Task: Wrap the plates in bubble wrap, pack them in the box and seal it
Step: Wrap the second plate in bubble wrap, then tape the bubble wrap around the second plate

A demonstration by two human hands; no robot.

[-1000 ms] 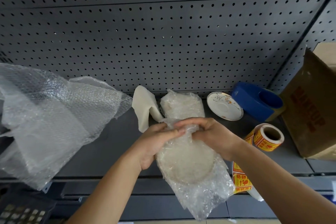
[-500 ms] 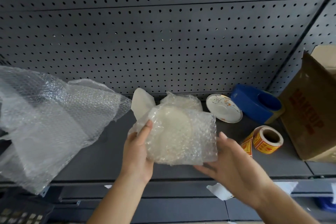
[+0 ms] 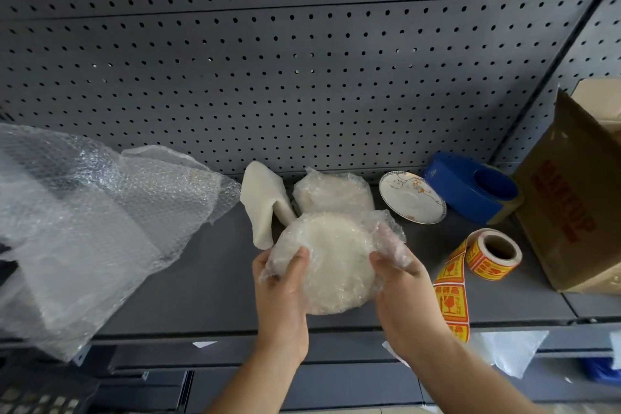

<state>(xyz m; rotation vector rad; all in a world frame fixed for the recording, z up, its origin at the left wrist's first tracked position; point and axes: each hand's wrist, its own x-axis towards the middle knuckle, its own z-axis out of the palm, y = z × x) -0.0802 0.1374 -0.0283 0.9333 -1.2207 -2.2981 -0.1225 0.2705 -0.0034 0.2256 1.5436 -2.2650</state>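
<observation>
Bubble wrap point(image 3: 84, 228) in one big loose sheet fills the left of my view, crumpled on the grey shelf point(image 3: 201, 279) below the pegboard wall point(image 3: 302, 77). Far right on the shelf stands the cardboard box point(image 3: 571, 198), its printed side toward me.

Next in size is the wrapped plate point(image 3: 332, 265), a round white disc inside clear bubble wrap, held up over the front half of the shelf with its face toward me. My left hand point(image 3: 282, 289) grips its left edge, with the thumb across the front of the wrap and the fingers curled behind, out of my sight. My right hand point(image 3: 403, 292) grips the right edge the same way, and I can dimly make out its fingers through a loose fold of wrap. The plate sits between the two thumbs, pinched at both sides.

A blue tape dispenser point(image 3: 477, 188) stands at the back, just beside the box. A white foam sheet point(image 3: 262, 212) rises behind the held plate's left side. A second wrapped bundle point(image 3: 336, 195) lies just behind the held plate; I cannot tell whether they touch. A bare plate point(image 3: 411, 198) with a flower pattern sits between that bundle and the dispenser. Smallest is the roll of stickers point(image 3: 494, 254), yellow and red, near the box, with a strip trailing over the shelf's front edge beside my right wrist.
</observation>
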